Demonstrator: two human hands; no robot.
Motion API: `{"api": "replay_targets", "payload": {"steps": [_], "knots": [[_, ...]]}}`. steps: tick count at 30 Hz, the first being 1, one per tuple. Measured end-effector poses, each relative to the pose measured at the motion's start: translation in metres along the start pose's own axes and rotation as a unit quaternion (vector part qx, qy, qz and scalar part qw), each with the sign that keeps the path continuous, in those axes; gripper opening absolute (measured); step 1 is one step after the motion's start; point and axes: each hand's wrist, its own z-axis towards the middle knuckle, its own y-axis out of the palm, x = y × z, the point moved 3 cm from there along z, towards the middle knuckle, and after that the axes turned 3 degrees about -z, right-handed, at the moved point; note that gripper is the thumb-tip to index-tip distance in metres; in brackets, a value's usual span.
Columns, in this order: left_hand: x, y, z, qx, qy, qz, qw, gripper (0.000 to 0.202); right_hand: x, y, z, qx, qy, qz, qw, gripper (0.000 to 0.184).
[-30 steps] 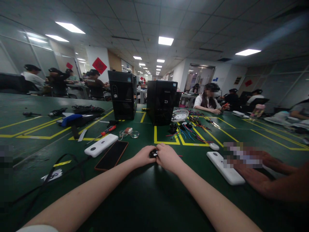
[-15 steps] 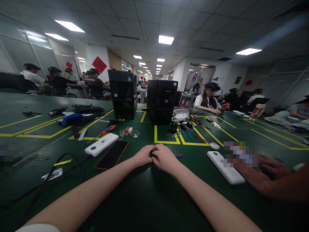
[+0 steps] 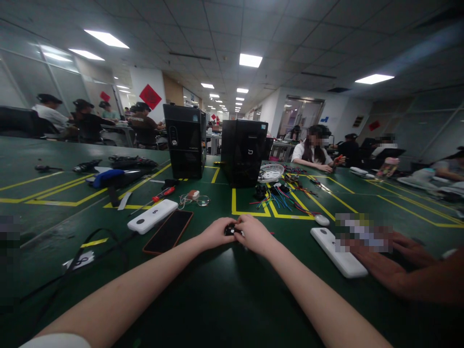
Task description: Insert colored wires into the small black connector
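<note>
A small black part with a white spot sits just below the centre of the frame, between the two hands. The left hand curls around its left side, holding it; the right hand closes its fingertips on the right side. What shows of the part is a short patch between the fingers — the rest is covered, so its long axis and the way it points cannot be told. A red wire end pokes out past the right hand, toward the right of the frame — whether it joins the part is hidden. Left of the left hand, a dark phone lies slanted, its upper end leaning right, beside a white power bank.
</note>
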Motion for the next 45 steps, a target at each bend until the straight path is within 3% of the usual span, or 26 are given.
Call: {"api": "replay_targets", "payload": {"steps": [3,7,10,14,21,31,37,40,45], "knots": [[0.002,0.001,0.001,0.0,-0.015,-0.013,1.0,0.047,0.004,-0.005,-0.006,-0.001,0.003,0.031,1.0,0.028],[-0.001,0.001,0.004,0.016,-0.054,-0.042,0.998,0.035,0.009,-0.008,-0.01,0.002,-0.01,0.06,0.998,0.031],[-0.002,0.001,0.006,0.031,-0.081,-0.066,0.994,0.037,0.01,-0.005,-0.01,0.008,-0.014,0.049,0.999,0.031],[-0.002,-0.001,0.007,0.04,-0.129,-0.031,0.99,0.035,0.002,0.001,-0.008,0.02,-0.025,0.02,0.999,0.028],[-0.001,-0.001,0.01,0.029,-0.158,0.023,0.987,0.037,-0.008,0.003,-0.005,0.033,-0.028,0.006,0.999,0.028],[-0.006,0.001,0.01,0.019,-0.153,0.02,0.988,0.037,-0.006,0.006,-0.003,0.045,-0.033,-0.009,0.998,0.024],[-0.009,0.0,0.008,0.029,-0.148,-0.013,0.988,0.039,0.012,0.012,-0.001,0.086,-0.03,-0.002,0.996,0.025],[-0.009,0.001,0.007,0.016,-0.138,0.017,0.99,0.036,0.023,0.016,0.0,0.104,-0.016,0.014,0.994,0.026],[-0.009,0.003,0.005,0.022,-0.101,0.076,0.992,0.05,0.028,0.022,0.0,0.11,-0.007,0.028,0.993,0.023]]}}
